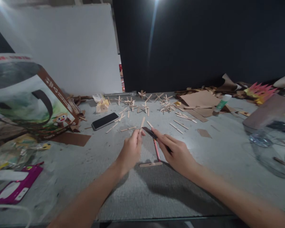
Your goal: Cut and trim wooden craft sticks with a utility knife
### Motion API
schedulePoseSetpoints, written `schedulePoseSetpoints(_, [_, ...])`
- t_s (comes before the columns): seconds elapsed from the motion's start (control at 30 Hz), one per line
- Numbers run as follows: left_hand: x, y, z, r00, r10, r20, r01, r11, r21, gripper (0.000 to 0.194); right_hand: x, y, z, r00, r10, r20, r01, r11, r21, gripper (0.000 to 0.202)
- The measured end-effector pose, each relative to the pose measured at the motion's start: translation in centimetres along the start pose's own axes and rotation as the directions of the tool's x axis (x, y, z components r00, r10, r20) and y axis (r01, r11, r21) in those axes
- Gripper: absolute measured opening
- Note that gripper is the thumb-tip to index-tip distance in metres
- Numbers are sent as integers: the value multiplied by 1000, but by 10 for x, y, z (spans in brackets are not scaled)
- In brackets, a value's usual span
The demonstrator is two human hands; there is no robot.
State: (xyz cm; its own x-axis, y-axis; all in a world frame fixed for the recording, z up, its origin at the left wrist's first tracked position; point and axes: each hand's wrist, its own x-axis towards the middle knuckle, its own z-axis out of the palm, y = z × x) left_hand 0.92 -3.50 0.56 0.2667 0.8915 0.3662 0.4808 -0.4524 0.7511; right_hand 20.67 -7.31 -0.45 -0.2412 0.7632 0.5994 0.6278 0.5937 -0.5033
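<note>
Near the middle of the table, my left hand (132,148) pinches a small wooden stick (142,122) that points up and away from me. My right hand (177,152) is closed around a dark, flat-bladed tool (150,132), whose tip meets the stick just beside my left fingertips. Below the hands a red pen-like item (156,149) lies on the table, its upper part near the tool. At its lower end rests a single wooden stick (150,164), lying crosswise. Further sticks (176,128) lie loose beyond my hands, some crossed together.
A black phone (105,121) lies left of centre, with a large printed bag (26,98) and a purple case (17,185) further left. Cardboard pieces (199,99), a glue stick (222,103) and a clear plastic container (270,148) are on the right. Boards stand behind.
</note>
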Motion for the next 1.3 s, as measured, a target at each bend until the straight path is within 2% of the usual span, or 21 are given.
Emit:
schedulePoseSetpoints(0.17, [2, -5, 1, 1000, 8, 18, -10, 989, 145, 23, -2, -3, 4, 999, 35, 14, -34, 999, -39, 49])
schedulePoseSetpoints(0.3, [2, -13, 4, 1000, -3, 28, -4, 973, 233, 26, -1, -5, 7, 997, 66, 39, -67, 997, 28, 50])
schedulePoseSetpoints(0.47, [0, -22, 9, 995, -75, 61, 53, 951, 303, 29, 3, -7, 8, 992, 114, 61, -120, 987, 110, 48])
schedulePoseSetpoints(0.77, [0, -26, 15, 996, -85, 20, 78, 967, 243, 27, 8, -8, 7, 963, 225, 148, -249, 952, 178, 51])
schedulePoseSetpoints(0.93, [3, -22, 16, 998, -69, -7, 69, 977, 199, 25, 15, -6, 4, 921, 321, 223, -382, 858, 344, 51])
schedulePoseSetpoints(1.07, [5, -19, 16, 997, -67, -37, 72, 982, 177, 25, 18, -4, 1, 826, 429, 365, -563, 665, 491, 58])
schedulePoseSetpoints(1.13, [6, -17, 16, 997, -68, -40, 74, 986, 148, 27, 19, -5, 1, 804, 454, 383, -594, 587, 550, 64])
schedulePoseSetpoints(1.2, [7, -16, 15, 996, -69, -47, 74, 990, 120, 28, 18, -5, 1, 827, 444, 345, -561, 609, 561, 65])
schedulePoseSetpoints(1.3, [6, -13, 14, 995, -73, -60, 79, 993, 92, 27, 16, -6, 3, 882, 398, 253, -472, 737, 483, 57])
